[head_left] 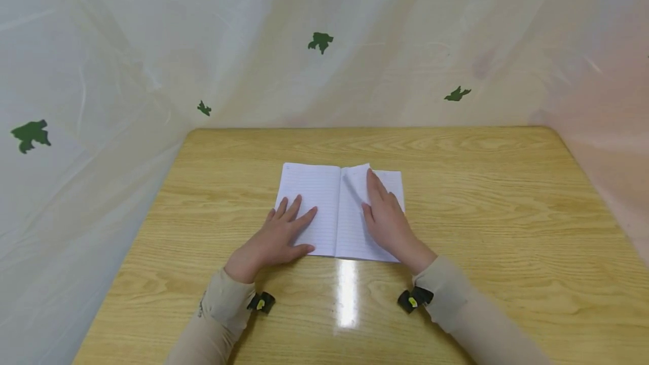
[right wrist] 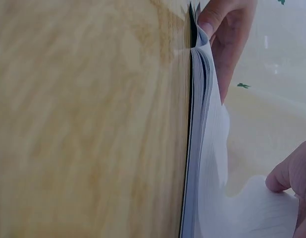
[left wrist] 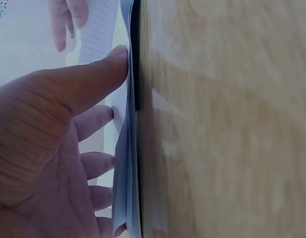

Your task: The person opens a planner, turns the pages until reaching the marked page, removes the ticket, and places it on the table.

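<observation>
An open notebook point(head_left: 311, 185) with white ruled pages lies on the wooden table. My left hand point(head_left: 281, 235) rests on its left page with the fingers spread, the thumb near the bottom edge. In the left wrist view the thumb point(left wrist: 111, 69) and fingertips press on the paper. My right hand point(head_left: 390, 221) holds a lifted page point(head_left: 359, 178) on the right side. That page curves up, its top corner beside the index finger. Seen from the right wrist, the thumb point(right wrist: 279, 179) lies on the raised sheet near its edge; most of the other fingers are hidden.
The wooden table point(head_left: 481, 196) extends around the notebook on all sides. Behind it hangs a pale curtain point(head_left: 385, 61) with green leaf- and bird-like shapes. Black straps point(head_left: 416, 299) with yellow marks sit at both wrists. Light glares off the table below the notebook.
</observation>
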`<action>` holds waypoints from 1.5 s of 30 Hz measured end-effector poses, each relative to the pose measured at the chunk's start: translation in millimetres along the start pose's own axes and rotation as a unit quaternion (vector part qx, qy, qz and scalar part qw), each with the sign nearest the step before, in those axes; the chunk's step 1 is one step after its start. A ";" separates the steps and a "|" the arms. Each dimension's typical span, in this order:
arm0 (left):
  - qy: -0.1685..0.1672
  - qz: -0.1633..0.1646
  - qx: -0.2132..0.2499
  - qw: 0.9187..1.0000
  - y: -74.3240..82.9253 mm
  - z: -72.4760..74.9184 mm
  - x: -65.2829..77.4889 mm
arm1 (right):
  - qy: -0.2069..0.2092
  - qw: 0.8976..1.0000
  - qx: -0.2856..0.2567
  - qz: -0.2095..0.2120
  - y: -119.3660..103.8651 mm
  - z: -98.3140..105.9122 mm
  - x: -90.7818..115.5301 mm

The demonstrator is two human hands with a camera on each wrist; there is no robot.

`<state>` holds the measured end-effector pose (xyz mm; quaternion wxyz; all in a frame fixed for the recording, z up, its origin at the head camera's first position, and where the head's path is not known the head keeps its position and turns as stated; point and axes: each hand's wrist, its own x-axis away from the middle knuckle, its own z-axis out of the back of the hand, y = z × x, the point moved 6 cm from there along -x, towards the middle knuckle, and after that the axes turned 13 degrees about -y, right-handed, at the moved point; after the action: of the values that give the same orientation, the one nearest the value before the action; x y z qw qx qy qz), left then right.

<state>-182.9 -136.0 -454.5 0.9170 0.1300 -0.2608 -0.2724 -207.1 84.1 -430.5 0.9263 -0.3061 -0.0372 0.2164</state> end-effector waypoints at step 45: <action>0.043 0.010 0.027 0.999 0.4 5.1 0.3 | -0.157 0.982 0.080 0.064 -49.0 -50.8 7.7</action>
<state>-185.3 -136.4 -450.0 0.9262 0.1638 -0.2294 -0.2502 -171.4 24.1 -443.6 0.9146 -0.1951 -0.1451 0.3230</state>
